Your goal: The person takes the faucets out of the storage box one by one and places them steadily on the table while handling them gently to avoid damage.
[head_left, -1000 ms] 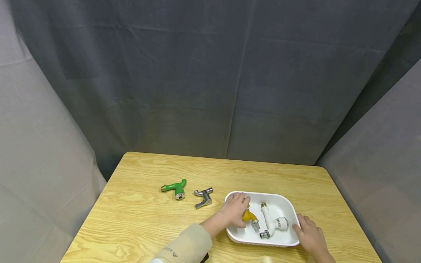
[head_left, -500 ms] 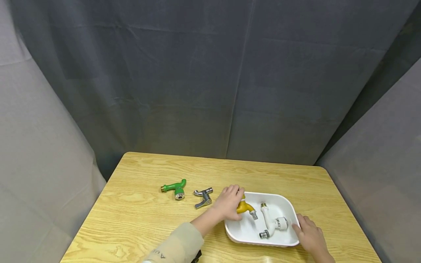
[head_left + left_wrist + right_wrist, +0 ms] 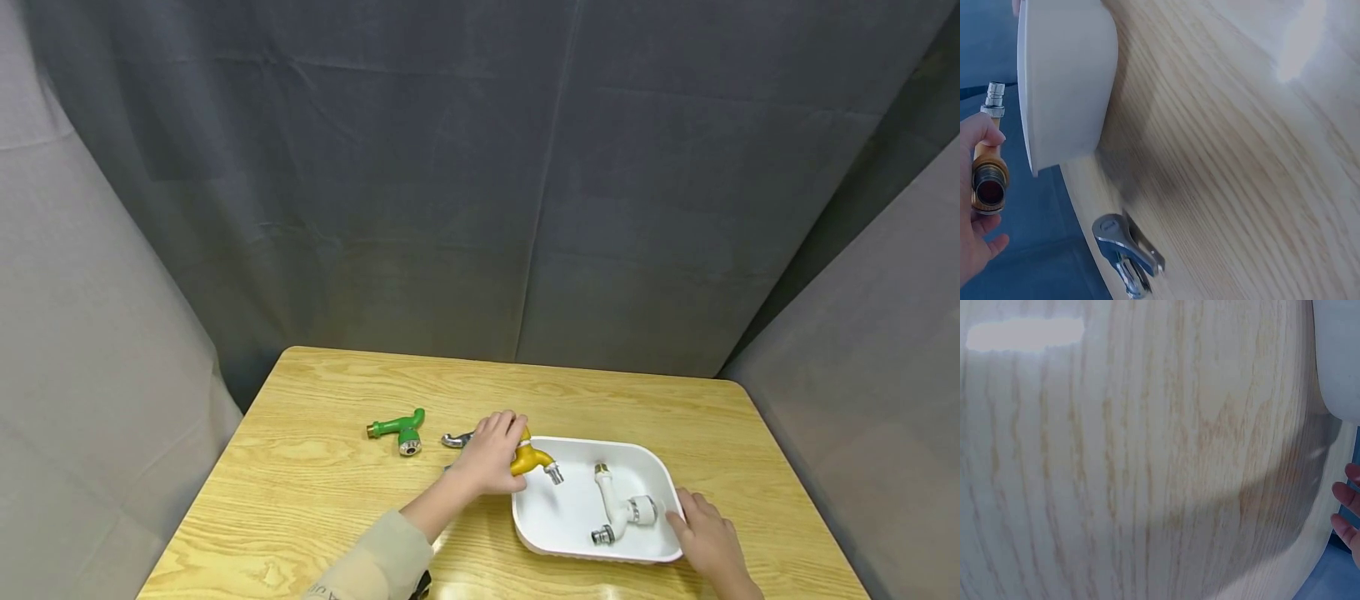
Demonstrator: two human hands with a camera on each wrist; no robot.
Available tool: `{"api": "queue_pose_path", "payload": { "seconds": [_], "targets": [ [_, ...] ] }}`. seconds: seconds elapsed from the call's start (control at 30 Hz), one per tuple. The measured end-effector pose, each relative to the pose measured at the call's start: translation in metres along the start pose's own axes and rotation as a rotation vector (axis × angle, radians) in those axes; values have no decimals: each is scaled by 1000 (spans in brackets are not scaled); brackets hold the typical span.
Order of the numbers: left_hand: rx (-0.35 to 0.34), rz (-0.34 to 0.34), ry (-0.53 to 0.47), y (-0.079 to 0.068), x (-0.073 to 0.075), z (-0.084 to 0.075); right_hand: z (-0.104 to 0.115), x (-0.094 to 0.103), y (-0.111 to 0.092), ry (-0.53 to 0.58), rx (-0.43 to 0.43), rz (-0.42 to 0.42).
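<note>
My left hand (image 3: 491, 454) holds a yellow tap (image 3: 531, 458) with a silver hose nozzle, raised over the left end of a white plastic basin (image 3: 555, 542). In the left wrist view the thumb and fingers wrap the tap's body, and its dark threaded opening (image 3: 990, 189) faces the camera. My right hand (image 3: 708, 537) is at the basin's right rim, thumb over the edge and fingers outside. A white tap (image 3: 617, 504) with silver ends lies inside the basin. Below the left hand a chrome tap (image 3: 1119, 244) lies on the table, partly hidden in the head view.
Farther left on the wood-grain table (image 3: 300, 500) lies a green tap (image 3: 401, 429) with a brass end. Dark grey cloth (image 3: 450, 208) hangs behind the table, with lighter cloth (image 3: 90, 333) on both sides.
My left hand has lifted the yellow tap from inside the basin and moved left with it, past the left rim, now overlapping the chrome tap. My right hand and the basin have not moved.
</note>
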State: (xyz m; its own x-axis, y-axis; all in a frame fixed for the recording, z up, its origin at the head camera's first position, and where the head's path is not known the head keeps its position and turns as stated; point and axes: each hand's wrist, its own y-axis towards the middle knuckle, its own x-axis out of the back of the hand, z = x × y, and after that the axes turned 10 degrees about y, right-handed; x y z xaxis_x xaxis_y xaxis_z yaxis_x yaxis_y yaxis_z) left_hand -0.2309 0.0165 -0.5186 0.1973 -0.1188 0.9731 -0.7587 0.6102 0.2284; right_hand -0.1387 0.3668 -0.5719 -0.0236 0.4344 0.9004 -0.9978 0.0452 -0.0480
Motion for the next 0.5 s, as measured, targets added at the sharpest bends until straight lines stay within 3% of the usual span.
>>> {"api": "queue_pose_path", "payload": {
  "seconds": [0.5],
  "targets": [
    [123, -27, -87, -36, -4, 30, 1, 0, -1, -3, -3, 4]
  ]
}}
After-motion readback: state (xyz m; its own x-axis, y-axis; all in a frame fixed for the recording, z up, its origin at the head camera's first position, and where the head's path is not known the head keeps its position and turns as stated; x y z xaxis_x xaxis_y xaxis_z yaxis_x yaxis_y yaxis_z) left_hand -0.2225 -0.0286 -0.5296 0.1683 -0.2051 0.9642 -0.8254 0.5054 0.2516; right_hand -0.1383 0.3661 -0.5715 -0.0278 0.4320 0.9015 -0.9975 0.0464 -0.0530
